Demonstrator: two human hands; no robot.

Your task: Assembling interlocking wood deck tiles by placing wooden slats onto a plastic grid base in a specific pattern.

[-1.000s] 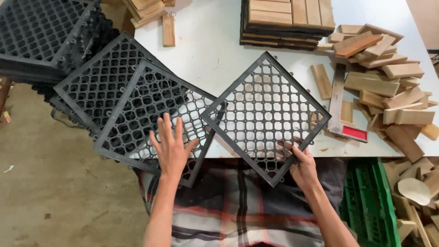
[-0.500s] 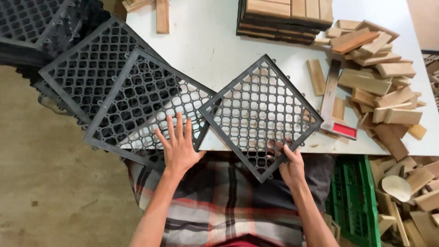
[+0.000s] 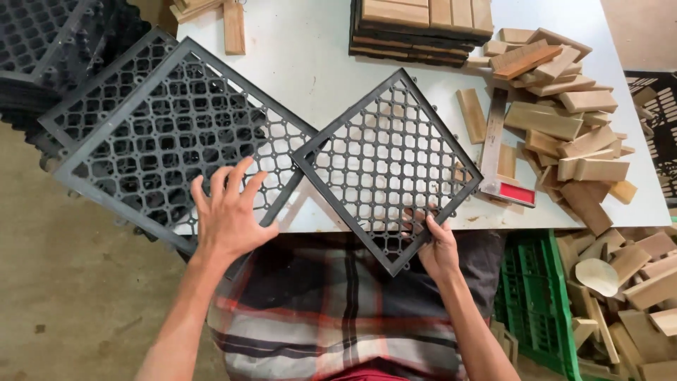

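Leftward slid the black plastic grid (image 3: 169,134) under the flat, spread left hand (image 3: 229,215); right hand (image 3: 438,250) pinches a square lattice grid (image 3: 388,166); green crate (image 3: 536,296) holds wood offcuts (image 3: 599,275).

packages: none | labels: none | signs: none | screens: none

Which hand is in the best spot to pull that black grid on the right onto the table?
Probably the right hand: it already grips the lower edge of the right grid. The left hand lies flat on the other grid.
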